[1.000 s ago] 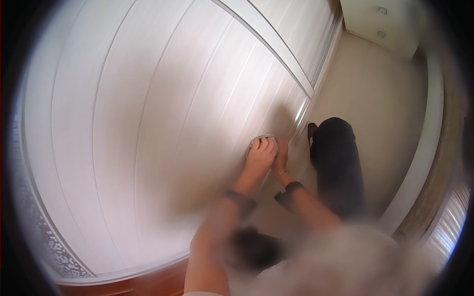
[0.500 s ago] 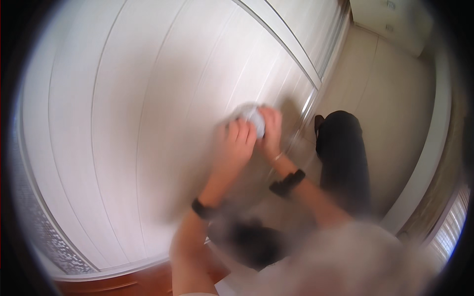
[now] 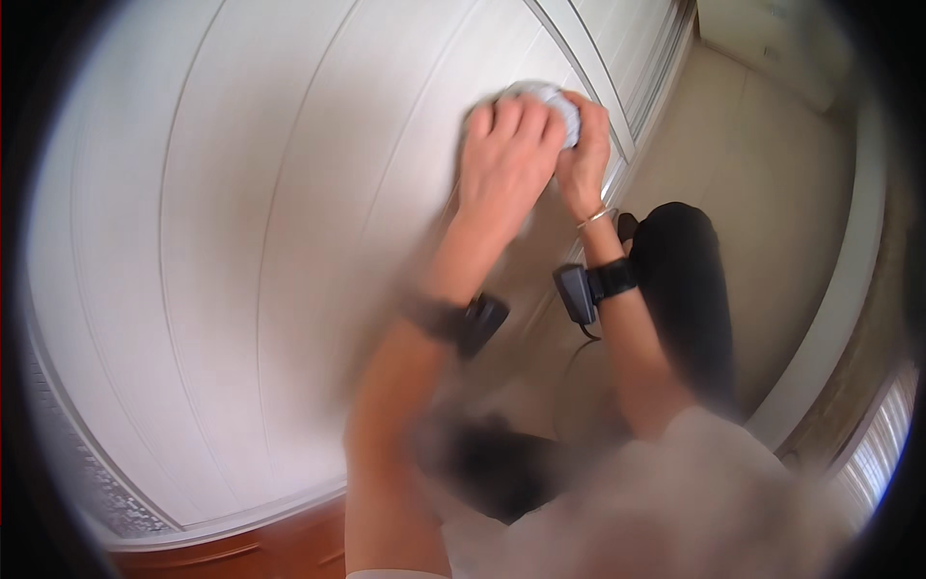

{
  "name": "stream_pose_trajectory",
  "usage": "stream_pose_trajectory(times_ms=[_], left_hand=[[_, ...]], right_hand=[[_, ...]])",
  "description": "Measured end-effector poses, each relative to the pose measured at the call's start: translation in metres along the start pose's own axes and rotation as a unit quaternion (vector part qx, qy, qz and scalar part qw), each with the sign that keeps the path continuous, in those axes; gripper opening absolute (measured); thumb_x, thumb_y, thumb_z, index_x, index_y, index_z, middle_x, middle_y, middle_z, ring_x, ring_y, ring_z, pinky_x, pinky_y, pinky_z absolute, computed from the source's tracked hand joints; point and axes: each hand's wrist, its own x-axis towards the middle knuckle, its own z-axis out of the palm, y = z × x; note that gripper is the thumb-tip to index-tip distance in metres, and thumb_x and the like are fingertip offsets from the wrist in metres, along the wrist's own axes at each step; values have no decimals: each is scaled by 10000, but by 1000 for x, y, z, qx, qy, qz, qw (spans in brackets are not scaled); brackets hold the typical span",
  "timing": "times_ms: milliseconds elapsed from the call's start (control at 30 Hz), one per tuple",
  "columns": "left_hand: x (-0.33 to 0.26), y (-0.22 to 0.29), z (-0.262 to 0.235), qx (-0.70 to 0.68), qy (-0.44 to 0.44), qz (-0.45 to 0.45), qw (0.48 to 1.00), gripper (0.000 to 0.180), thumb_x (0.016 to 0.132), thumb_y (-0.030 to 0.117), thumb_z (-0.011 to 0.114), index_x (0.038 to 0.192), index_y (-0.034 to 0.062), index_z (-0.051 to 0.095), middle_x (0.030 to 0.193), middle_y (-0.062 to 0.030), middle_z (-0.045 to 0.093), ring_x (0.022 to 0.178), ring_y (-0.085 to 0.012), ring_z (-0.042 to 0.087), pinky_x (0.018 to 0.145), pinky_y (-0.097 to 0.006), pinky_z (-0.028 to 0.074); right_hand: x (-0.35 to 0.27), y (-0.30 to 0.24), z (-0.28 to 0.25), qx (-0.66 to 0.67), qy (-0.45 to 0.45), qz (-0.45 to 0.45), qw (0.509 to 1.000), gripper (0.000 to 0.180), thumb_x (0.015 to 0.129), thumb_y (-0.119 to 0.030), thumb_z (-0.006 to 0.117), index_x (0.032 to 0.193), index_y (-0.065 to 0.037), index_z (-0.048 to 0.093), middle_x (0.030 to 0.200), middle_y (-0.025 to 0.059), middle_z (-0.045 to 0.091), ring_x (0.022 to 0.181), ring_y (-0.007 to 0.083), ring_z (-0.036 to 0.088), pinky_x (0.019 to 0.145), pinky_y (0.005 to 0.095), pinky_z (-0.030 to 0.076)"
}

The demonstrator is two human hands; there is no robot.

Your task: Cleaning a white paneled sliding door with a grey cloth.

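Observation:
A white panelled door (image 3: 241,241) fills the left and middle of the head view. Both my hands press a small pale grey cloth (image 3: 545,95) against its upper part. My left hand (image 3: 506,159) lies flat over the cloth with fingers curled on it. My right hand (image 3: 584,154) grips the cloth's right side, and most of the cloth is hidden under the two hands. Each wrist wears a dark band with a small black device.
My dark trouser leg (image 3: 685,280) stands on a beige floor (image 3: 762,193) to the right. A white skirting strip (image 3: 839,318) runs along the right side. A reddish wooden edge (image 3: 241,550) shows below the door. A second door panel (image 3: 627,39) lies at the top.
Both hands have moved up the door with the cloth, from low near the floor to the upper panel. The view has followed them upward.

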Motion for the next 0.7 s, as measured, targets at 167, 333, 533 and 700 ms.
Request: stream_pose_trajectory(times_ms=[167,333,533,700], left_hand=[[-27,-5,-9,-69,-70,22,995,346,725,141,591,1066,78,586,1041,-84,566,926,-250,536,757,-378,422],[-156,45,-66,-11,-159,-35,987,309,762,164,578,1061,84,585,1067,-93,561,974,-244,544,801,-403,443],[-273,75,-128,-48,-373,-93,922,321,769,159,573,1080,81,596,1097,-112,567,1002,-272,548,832,-425,443],[-236,62,-118,-8,-275,-123,953,328,763,151,576,1083,83,602,1101,-121,573,999,-288,546,835,-440,440]], right_hand=[[-62,-7,25,0,57,8,998,516,708,90,574,1215,18,511,1122,205,526,1068,374,485,941,423,395],[-193,-24,8,-27,-42,30,998,453,736,-72,667,1165,-16,530,1155,198,515,1079,376,480,944,476,382],[-332,-42,-11,-21,-367,91,926,473,739,16,650,1169,-3,455,1154,227,483,1060,421,487,921,439,420],[-282,-49,-2,32,-278,46,959,393,824,-5,517,1217,13,501,1201,242,531,1150,420,495,997,479,393]])
